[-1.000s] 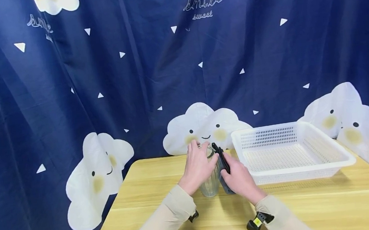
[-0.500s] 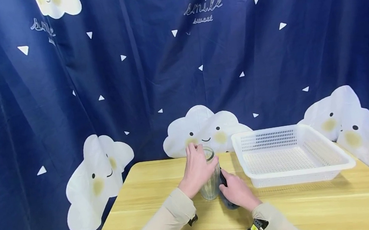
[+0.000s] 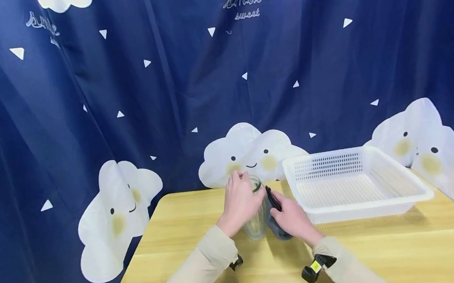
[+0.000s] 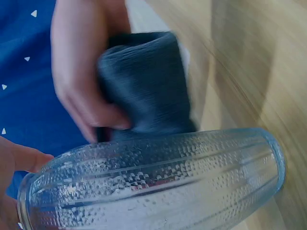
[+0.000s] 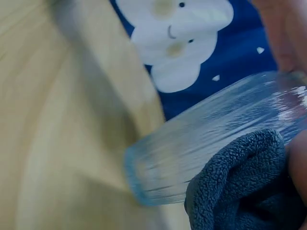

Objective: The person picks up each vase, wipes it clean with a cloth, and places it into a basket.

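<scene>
A clear, ribbed glass vase [image 3: 255, 224] stands near the middle of the wooden table. My left hand [image 3: 241, 202] holds it around the top, just below the rim. In the left wrist view the textured vase [image 4: 158, 182] lies across the picture, with fingers at its mouth. My right hand [image 3: 293, 217] grips a folded dark blue-grey cloth [image 3: 277, 226] at the vase's right side. The cloth [image 5: 240, 177] overlaps the glass in the right wrist view, its fuzzy pile showing; whether it presses on the glass I cannot tell. Part of the vase's neck is hidden by my left hand.
A white perforated plastic basket [image 3: 363, 210] stands on the table to the right, beyond my right hand. The wooden table [image 3: 177, 225] ends at a dark blue curtain [image 3: 188, 85] printed with clouds and triangles.
My right hand with the cloth went down along the vase's side, then came back up. My left hand keeps its hold at the top. The head view tilts slightly.
</scene>
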The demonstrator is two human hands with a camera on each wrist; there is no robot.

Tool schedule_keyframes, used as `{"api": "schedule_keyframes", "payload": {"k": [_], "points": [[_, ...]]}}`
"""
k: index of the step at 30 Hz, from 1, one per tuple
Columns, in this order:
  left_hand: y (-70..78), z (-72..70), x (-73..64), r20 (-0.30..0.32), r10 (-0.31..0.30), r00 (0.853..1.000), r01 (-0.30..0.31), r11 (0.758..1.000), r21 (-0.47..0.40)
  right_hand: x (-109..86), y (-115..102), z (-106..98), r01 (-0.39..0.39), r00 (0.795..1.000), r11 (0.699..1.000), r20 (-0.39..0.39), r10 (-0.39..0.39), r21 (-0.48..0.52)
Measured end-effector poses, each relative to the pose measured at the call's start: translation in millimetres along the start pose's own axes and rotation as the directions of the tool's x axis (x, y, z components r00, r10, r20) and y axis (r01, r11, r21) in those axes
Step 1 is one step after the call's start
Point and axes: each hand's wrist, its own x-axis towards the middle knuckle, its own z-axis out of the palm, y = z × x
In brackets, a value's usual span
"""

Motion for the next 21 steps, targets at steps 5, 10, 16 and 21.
{"api": "schedule_keyframes", "payload": {"k": [5, 10, 16, 21], "points": [[0.6, -0.4, 1.7, 0.033, 0.007, 0.999, -0.004, 0.998, -0.067, 6.7, -17, -19, 0.038, 0.996, 0.999, -0.083, -0.038, 0.003], [-0.1, 2.4, 1.7, 0.029, 0.0, 1.0, 0.003, 0.996, -0.093, 8.0, -14, -16, 0.055, 0.994, 0.998, -0.089, -0.055, -0.012], [-0.2, 3.4, 2.1, 0.003, 0.011, 1.0, -0.01, 0.997, -0.082, 6.1, 6, 8, 0.048, 0.999, 0.997, -0.005, -0.048, -0.066], [-4.3, 5.8, 3.8, 0.002, 0.02, 1.0, -0.02, 0.996, -0.082, 1.7, 23, 26, 0.047, 0.997, 0.992, 0.071, -0.039, -0.119]]}}
